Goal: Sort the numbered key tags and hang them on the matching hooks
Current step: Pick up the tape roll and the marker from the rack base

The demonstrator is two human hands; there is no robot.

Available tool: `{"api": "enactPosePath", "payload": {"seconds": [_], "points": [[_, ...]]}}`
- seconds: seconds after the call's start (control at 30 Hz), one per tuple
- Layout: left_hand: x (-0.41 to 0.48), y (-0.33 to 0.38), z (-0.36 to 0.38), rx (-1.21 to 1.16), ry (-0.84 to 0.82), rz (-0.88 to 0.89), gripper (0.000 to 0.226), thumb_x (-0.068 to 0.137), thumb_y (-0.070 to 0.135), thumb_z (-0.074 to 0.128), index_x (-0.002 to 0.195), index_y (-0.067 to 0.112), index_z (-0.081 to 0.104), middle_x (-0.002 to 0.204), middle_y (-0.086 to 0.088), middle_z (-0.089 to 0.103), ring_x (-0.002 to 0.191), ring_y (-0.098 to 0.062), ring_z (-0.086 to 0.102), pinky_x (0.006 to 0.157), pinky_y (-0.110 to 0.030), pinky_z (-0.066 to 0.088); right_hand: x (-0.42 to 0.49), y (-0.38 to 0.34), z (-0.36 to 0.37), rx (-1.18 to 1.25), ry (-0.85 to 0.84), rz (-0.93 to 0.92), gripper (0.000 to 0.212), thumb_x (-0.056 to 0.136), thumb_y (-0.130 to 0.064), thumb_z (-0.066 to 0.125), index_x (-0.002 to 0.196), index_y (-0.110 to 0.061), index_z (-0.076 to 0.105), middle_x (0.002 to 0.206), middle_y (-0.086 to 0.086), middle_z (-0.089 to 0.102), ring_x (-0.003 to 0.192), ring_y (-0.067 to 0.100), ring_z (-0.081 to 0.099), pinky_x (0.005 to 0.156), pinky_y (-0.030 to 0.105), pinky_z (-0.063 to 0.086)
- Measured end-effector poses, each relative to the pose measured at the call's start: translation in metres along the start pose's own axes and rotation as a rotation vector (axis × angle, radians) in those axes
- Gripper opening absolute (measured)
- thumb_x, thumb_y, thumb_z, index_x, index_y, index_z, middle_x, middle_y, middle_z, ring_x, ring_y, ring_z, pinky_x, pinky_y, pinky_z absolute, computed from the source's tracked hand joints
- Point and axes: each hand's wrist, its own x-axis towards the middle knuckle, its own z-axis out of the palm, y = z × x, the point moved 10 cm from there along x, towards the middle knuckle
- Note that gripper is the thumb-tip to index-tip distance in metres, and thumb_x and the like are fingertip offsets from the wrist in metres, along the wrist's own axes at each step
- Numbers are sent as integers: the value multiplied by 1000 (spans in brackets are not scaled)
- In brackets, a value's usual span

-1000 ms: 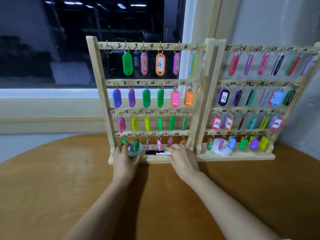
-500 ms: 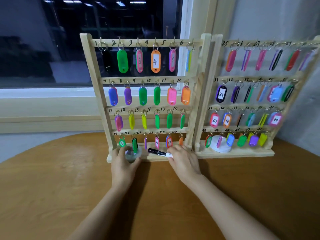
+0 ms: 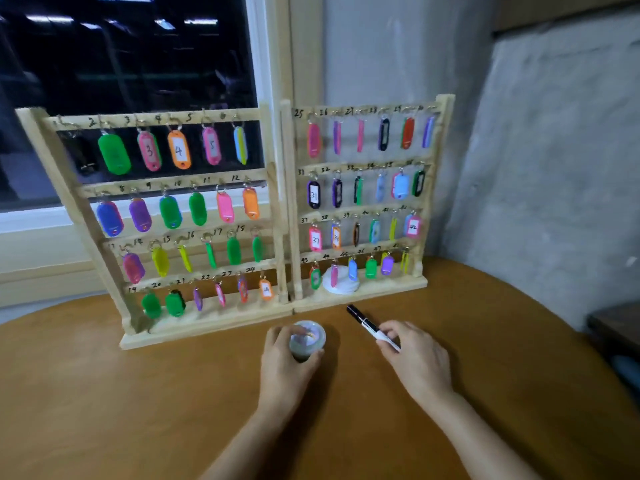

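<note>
Key tags (image 3: pixel 114 154) in many colours hang in rows on two wooden racks beyond my hands. My left grip (image 3: pixel 284 372) is curled round a small round clear tub (image 3: pixel 307 339), fingers wrapped about its side, low over the brown surface (image 3: pixel 138 410); its contents are too blurred to tell. My right grip (image 3: pixel 417 363) pinches a marker (image 3: pixel 367 322) by its white end, the black end pointing away toward the racks; whether it touches the surface I cannot tell. Just past the tub stands the left rack (image 3: pixel 207 329), its bars inked with numbers up to 24, with tags 3, 4 (image 3: pixel 179 149) and 5 readable in the top row. Side by side with it stands the right rack (image 3: pixel 391 287), numbered from 25, where tags 31 (image 3: pixel 313 194), 37 (image 3: pixel 315 239) and 42 (image 3: pixel 412 227) show their labels. A white round disc (image 3: pixel 346 287) lies on that rack's base behind the lowest tags. Behind the left rack is a dark window (image 3: pixel 138 64); behind the right, a grey wall (image 3: pixel 554 168)
</note>
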Motion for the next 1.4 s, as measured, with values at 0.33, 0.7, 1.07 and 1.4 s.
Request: {"api": "enactPosePath", "payload": {"seconds": [0.33, 0.7, 1.07, 1.4], "points": [[11, 110, 200, -91, -287, 123, 36, 72, 16, 81, 102, 21, 62, 107, 7, 48, 85, 7, 46, 78, 3, 30, 31, 178, -72, -6, 124, 275, 24, 92, -35, 61, 115, -29, 65, 105, -11, 67, 78, 4, 55, 53, 15, 37], [16, 165, 313, -39, -370, 155, 38, 73, 25, 81, 105, 22, 62, 118, 5, 50, 104, -15, 54, 95, -23, 41, 58, 263, -88, -50, 125, 353, 23, 91, -37, 61, 113, -30, 66, 107, -11, 69, 97, 14, 64, 66, 24, 38], [19, 162, 290, -27, -330, 218, 38, 79, 23, 74, 114, 22, 62, 122, 2, 51, 117, -17, 50, 102, -38, 40, 63, 237, -100, -18, 199, 176, 19, 89, -28, 63, 106, -24, 71, 99, -5, 68, 103, 21, 53, 77, 35, 49], [37, 100, 171, 125, -112, 187, 36, 83, 22, 72, 118, 17, 63, 121, -3, 54, 116, -23, 47, 100, -31, 38, 63, 78, -51, 28, 40, -192, 27, 93, -39, 56, 116, -30, 66, 113, -11, 62, 108, 14, 48, 77, 27, 40]]}}
